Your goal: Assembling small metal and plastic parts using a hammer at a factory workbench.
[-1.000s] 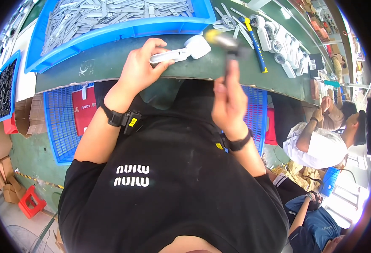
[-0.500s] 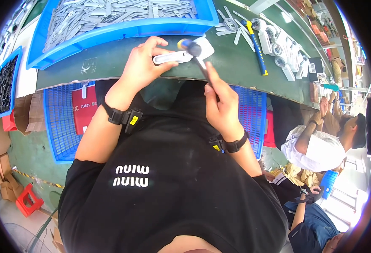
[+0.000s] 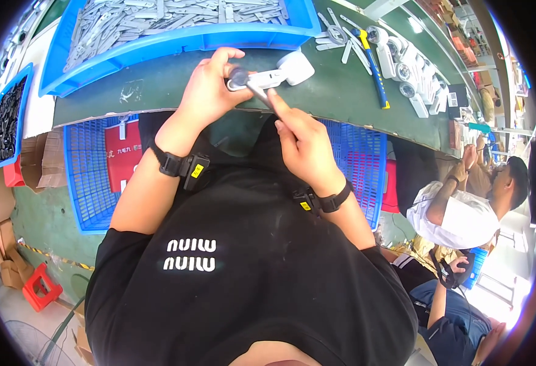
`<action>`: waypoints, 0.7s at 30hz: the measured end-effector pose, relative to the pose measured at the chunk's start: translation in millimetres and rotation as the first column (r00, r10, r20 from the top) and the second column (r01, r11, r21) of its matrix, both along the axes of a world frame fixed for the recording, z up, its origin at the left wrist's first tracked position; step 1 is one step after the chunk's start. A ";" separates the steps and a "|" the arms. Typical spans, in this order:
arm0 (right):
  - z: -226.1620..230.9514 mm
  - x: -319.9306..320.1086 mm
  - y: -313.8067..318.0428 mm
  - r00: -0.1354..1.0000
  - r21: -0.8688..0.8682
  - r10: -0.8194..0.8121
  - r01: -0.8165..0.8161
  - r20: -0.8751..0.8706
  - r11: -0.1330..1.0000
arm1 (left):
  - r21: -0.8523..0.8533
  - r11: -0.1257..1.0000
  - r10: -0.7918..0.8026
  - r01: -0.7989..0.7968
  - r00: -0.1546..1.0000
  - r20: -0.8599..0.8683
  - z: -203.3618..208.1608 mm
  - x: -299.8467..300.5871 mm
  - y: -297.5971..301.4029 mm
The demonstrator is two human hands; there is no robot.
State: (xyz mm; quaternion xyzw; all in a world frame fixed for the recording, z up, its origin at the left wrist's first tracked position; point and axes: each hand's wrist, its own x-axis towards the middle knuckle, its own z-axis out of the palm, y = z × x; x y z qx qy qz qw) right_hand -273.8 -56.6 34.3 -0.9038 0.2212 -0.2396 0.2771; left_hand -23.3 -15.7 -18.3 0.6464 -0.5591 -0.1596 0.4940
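From my station I see the left hand (image 3: 202,93) with its grip clamped on a white handheld device (image 3: 296,68) over the green counter (image 3: 158,82), near the blue tray (image 3: 179,43). My right hand (image 3: 307,145) has its grip closed round a hammer (image 3: 260,94), the head over the device's handle; whether they touch, I cannot tell.

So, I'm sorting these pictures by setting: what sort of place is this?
Probably a factory assembly workshop: a blue bin holds loose gray parts, several white devices lie grouped on the green bench, and other people are nearby.
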 end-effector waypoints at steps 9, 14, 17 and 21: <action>-6.1 -13.0 -4.7 0.982 0.001 -0.065 0.065 0.177 0.998 | 0.018 1.000 0.006 -0.007 0.998 0.058 1.3 -2.7 1.5; 18.4 -29.4 -12.1 0.981 -0.028 -0.076 0.072 -0.177 0.997 | -0.004 0.999 0.054 -0.054 0.983 0.176 1.7 -5.1 4.1; 36.2 -33.3 2.0 0.993 -0.113 -0.120 0.119 -0.002 0.986 | -0.013 0.999 0.041 -0.039 0.982 0.185 0.9 -5.6 3.5; 11.8 -39.8 -5.2 0.983 -0.065 -0.151 0.158 0.102 0.985 | -0.061 0.997 0.055 -0.044 0.978 0.204 6.8 -7.1 4.0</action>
